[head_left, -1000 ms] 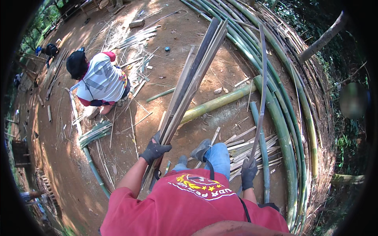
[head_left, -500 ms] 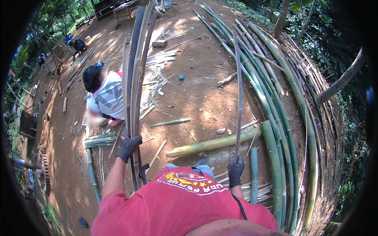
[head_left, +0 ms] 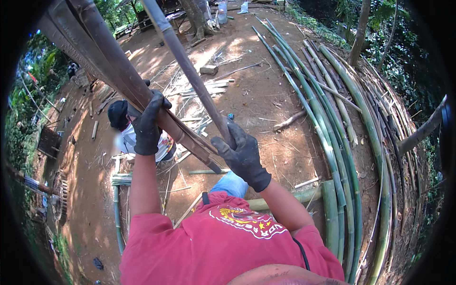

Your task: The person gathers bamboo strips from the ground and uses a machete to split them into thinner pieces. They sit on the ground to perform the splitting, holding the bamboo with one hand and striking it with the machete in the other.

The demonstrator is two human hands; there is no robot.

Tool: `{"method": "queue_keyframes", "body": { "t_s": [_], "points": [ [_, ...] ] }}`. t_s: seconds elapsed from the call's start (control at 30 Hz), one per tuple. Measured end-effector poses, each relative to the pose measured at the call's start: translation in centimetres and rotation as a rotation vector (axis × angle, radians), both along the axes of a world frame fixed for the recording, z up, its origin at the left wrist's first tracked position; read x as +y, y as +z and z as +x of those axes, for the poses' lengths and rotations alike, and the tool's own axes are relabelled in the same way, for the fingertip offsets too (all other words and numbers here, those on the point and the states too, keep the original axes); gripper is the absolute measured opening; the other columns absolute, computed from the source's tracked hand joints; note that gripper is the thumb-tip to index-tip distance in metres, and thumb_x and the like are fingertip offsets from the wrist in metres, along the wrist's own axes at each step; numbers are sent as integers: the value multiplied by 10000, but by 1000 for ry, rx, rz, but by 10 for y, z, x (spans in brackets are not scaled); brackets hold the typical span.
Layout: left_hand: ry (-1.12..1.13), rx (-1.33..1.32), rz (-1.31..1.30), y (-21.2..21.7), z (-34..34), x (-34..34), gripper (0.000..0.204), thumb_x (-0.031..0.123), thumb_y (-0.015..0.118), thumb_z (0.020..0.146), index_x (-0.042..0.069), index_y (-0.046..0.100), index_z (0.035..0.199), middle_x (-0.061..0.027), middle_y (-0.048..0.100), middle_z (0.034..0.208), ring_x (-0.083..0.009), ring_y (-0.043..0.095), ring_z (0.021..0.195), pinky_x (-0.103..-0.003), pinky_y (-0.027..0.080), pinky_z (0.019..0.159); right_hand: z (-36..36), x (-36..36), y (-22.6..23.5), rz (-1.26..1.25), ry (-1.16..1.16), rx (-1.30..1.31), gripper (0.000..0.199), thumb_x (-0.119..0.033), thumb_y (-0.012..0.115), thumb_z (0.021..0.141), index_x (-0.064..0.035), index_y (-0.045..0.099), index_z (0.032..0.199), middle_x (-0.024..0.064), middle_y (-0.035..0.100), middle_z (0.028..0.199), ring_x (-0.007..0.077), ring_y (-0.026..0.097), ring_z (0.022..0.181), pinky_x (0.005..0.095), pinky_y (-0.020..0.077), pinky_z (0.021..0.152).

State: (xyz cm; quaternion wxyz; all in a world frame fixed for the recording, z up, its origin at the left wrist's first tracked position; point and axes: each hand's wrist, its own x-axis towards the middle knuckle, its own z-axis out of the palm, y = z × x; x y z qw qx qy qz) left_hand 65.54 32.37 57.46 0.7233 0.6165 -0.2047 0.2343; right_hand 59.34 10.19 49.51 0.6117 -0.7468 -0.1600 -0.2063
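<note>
The person's left hand [head_left: 147, 124], in a dark glove, is wrapped tight around a bundle of split bamboo strips [head_left: 102, 61], and the bundle's long axis runs from about four o'clock, where its cut ends [head_left: 213, 166] stop just short of the right wrist, up toward ten o'clock and out of the picture's top left. The right hand [head_left: 242, 154], gloved alike, is closed around a single bamboo strip [head_left: 183, 57], gripping it at its lower end; that strip's axis climbs from the hand toward eleven o'clock, steeper than the bundle's. The two axes draw together near the hands and spread apart going up, so the single strip lies to the right of the bundle, at roughly three o'clock from the left hand, with a narrow gap between them at grip height. The right hand sits lower and closer to the person's chest; the left hand is higher and farther out along the bundle. Behind the left hand, at about nine o'clock, a second person in a dark cap [head_left: 117, 114] crouches on the bare earth. Long green bamboo poles [head_left: 332, 142] lie on the ground at three o'clock, well apart from both hands.
</note>
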Motion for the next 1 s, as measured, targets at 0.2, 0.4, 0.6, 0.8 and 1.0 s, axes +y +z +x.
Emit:
{"method": "queue_keyframes", "body": {
  "t_s": [0.2,0.4,0.6,0.8,1.0],
  "points": [
    [-211,121,-411,-45,103,-52,642,358,685,902,64,386,1388,-93,579,1171,-232,587,1095,-409,505,942,141,-36,12,-298,0,-192,757,-521,711,799,-86,503,1383,178,626,1135,306,649,961,404,532,784],
    [-197,232,-363,-99,244,-139,839,559,725,794,-18,443,1334,-113,596,1159,-206,604,1055,-391,533,904,269,-114,-14,-614,11,107,835,-606,685,770,-96,481,1400,162,582,1041,313,647,871,420,539,703],
    [-296,446,-632,-108,333,-197,809,583,681,805,-29,483,1295,-103,612,1108,-221,627,1013,-397,521,941,347,-157,11,-759,-112,94,905,-656,714,700,-26,526,1322,182,602,997,331,638,798,431,529,661],
    [-223,557,-775,-112,378,-261,538,281,708,885,46,452,1296,-99,616,1081,-249,624,1010,-436,516,933,405,-212,4,-921,-131,29,673,-443,783,676,-67,575,1193,144,580,915,348,568,877,471,445,775],
    [-210,534,-723,-119,428,-308,503,141,663,903,70,403,1328,-115,622,1077,-252,622,980,-431,516,898,480,-268,-20,-641,350,550,538,-344,774,733,-54,558,1131,190,672,924,365,665,832,428,517,735]
  ]
}}
